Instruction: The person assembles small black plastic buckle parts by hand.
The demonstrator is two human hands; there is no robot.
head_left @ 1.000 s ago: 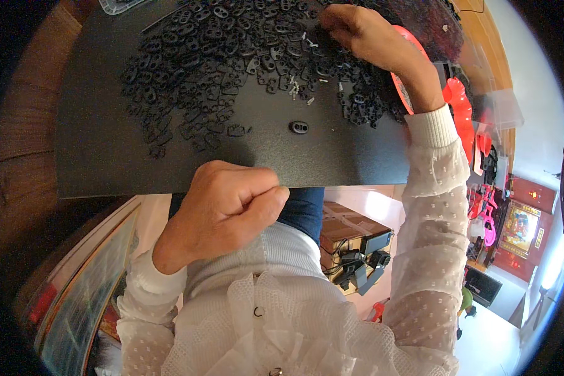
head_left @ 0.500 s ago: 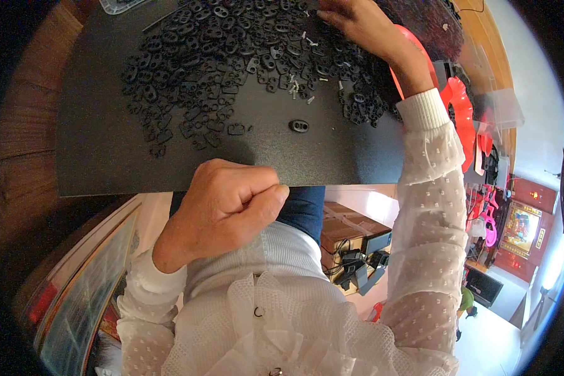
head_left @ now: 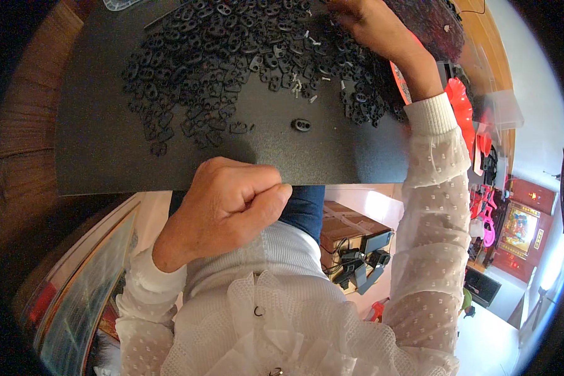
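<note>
My left hand is closed in a fist at the table's near edge, thumb against the curled forefinger; whatever it may hold is hidden. Stretched out to the far right, my right hand is over the far part of the black plastic parts, its fingers dark and smeared at the top edge. Many small black two-hole cord locks lie heaped across the far side. One black cord lock lies alone in front of them. Several small white pegs are scattered between the main heap and the black parts at the right.
The dark table ends just beyond my waist. A clear plastic tub stands at the far left. Red plastic pieces are beside my right forearm. Below the table at the right, a cardboard box stands by black devices with cables.
My right hand and forearm have shifted slightly to the right, and the fingers are now more blurred. The left fist has stayed nearly in place, still closed.
</note>
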